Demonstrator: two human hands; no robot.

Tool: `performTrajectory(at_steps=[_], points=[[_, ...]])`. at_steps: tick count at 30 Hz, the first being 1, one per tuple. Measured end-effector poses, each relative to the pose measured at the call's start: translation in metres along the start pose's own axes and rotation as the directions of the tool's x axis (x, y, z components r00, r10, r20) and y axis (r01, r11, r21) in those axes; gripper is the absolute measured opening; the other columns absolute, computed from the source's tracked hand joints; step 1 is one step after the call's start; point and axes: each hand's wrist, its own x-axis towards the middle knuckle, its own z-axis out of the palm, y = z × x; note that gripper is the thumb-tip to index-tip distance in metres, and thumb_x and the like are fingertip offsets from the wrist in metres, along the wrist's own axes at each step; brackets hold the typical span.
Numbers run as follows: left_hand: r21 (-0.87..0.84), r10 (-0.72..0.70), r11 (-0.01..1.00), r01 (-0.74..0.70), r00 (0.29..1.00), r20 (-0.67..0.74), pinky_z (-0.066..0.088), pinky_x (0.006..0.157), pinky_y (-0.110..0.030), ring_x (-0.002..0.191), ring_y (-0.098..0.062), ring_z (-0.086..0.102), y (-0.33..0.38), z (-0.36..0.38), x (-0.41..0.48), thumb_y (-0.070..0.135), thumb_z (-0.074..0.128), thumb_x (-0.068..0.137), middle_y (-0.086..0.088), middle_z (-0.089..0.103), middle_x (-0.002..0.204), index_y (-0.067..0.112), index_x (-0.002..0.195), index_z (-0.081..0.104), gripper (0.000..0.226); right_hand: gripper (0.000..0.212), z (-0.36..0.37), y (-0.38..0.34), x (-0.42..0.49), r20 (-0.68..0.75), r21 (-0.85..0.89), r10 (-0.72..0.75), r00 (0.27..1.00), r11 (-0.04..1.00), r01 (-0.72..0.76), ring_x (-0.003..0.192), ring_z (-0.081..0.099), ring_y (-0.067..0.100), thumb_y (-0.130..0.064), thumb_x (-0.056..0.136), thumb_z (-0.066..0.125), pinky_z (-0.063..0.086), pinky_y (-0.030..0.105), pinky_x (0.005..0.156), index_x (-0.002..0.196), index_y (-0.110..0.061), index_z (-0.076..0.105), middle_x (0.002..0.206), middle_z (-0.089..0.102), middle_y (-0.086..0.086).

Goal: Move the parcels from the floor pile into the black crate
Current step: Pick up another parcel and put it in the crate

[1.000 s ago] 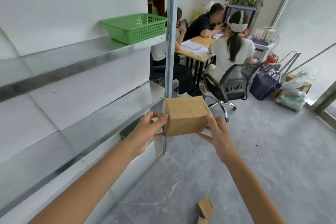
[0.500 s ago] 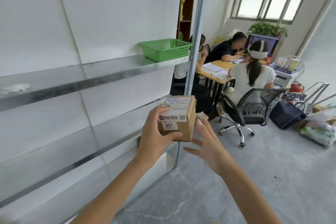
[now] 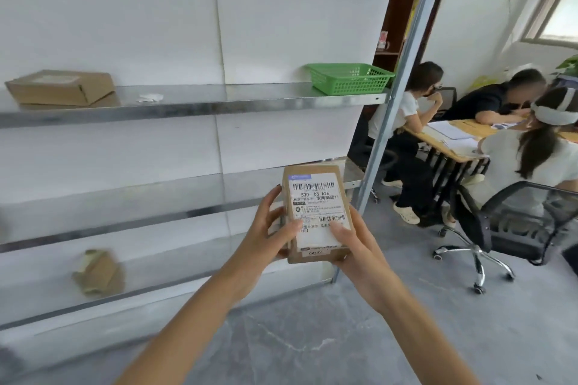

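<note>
Parcel (image 3: 316, 228): now turned label-up before the metal shelving (image 3: 187, 105), right hand (image 3: 359, 251) newly on it.
Grip: left hand (image 3: 266, 242) and right hand both curl round its lower edges, thumbs on its top face.
Label (image 3: 317, 203): barcodes, "530 D5 A26"; smaller print unreadable.
Blurred: brown package (image 3: 98, 272) low in the shelving.

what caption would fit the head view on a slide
Left hand and right hand hold a labelled parcel before metal shelves bearing a green basket.
</note>
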Motion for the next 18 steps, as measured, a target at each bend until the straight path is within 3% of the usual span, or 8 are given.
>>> performTrajectory(at_steps=[4, 6, 12, 16, 18], points=[[0.009, 0.012, 1.000, -0.011, 0.995, -0.098, 0.056, 0.084, -0.043, 0.108, -0.016, 0.064, 0.000, -0.002, -0.047, 0.036, 0.073, 0.075, 0.004, 0.052, 0.132, 0.050, 0.130, 0.040, 0.066, 0.049, 0.012, 0.010, -0.022, 0.061, 0.027, 0.057, 0.996, 0.998, -0.059, 0.121, 0.057, 0.024, -0.034, 0.087, 0.052, 0.050, 0.049, 0.097, 0.135, -0.033, 0.045, 0.131, 0.060, 0.001], [0.010, 0.012, 1.000, -0.010, 0.992, -0.128, 0.056, 0.085, -0.043, 0.108, -0.016, 0.064, 0.000, -0.007, -0.067, 0.029, 0.068, 0.080, 0.004, 0.052, 0.133, 0.048, 0.130, 0.040, 0.061, 0.047, 0.021, 0.014, -0.030, 0.087, 0.017, 0.079, 0.993, 0.997, -0.081, 0.122, 0.056, 0.024, -0.036, 0.087, 0.050, 0.047, 0.051, 0.100, 0.134, -0.034, 0.046, 0.131, 0.061, 0.000], [0.044, 0.037, 0.999, -0.029, 0.979, -0.202, 0.054, 0.085, -0.042, 0.107, -0.014, 0.064, 0.010, -0.038, -0.138, 0.017, 0.062, 0.089, 0.004, 0.057, 0.129, 0.046, 0.131, 0.043, 0.054, 0.041, 0.070, 0.025, -0.066, 0.184, -0.006, 0.090, 0.979, 0.996, -0.091, 0.115, 0.061, 0.021, -0.033, 0.090, 0.055, 0.056, 0.035, 0.082, 0.131, -0.035, 0.048, 0.127, 0.063, 0.000], [0.056, 0.042, 0.998, -0.028, 0.965, -0.259, 0.053, 0.090, -0.041, 0.109, -0.013, 0.063, 0.015, -0.066, -0.199, 0.018, 0.067, 0.082, 0.005, 0.058, 0.129, 0.045, 0.130, 0.045, 0.059, 0.042, 0.115, 0.033, -0.096, 0.233, -0.048, 0.108, 0.966, 0.994, -0.100, 0.110, 0.063, 0.018, -0.032, 0.086, 0.062, 0.054, 0.038, 0.086, 0.126, -0.037, 0.053, 0.121, 0.067, 0.000], [0.073, 0.048, 0.997, -0.028, 0.957, -0.286, 0.052, 0.092, -0.043, 0.110, -0.014, 0.063, 0.016, -0.081, -0.236, 0.021, 0.067, 0.076, 0.007, 0.058, 0.129, 0.046, 0.129, 0.046, 0.062, 0.038, 0.141, 0.040, -0.116, 0.267, -0.090, 0.111, 0.957, 0.992, -0.090, 0.102, 0.065, 0.012, -0.030, 0.083, 0.063, 0.053, 0.033, 0.082, 0.120, -0.037, 0.058, 0.117, 0.068, -0.002]])
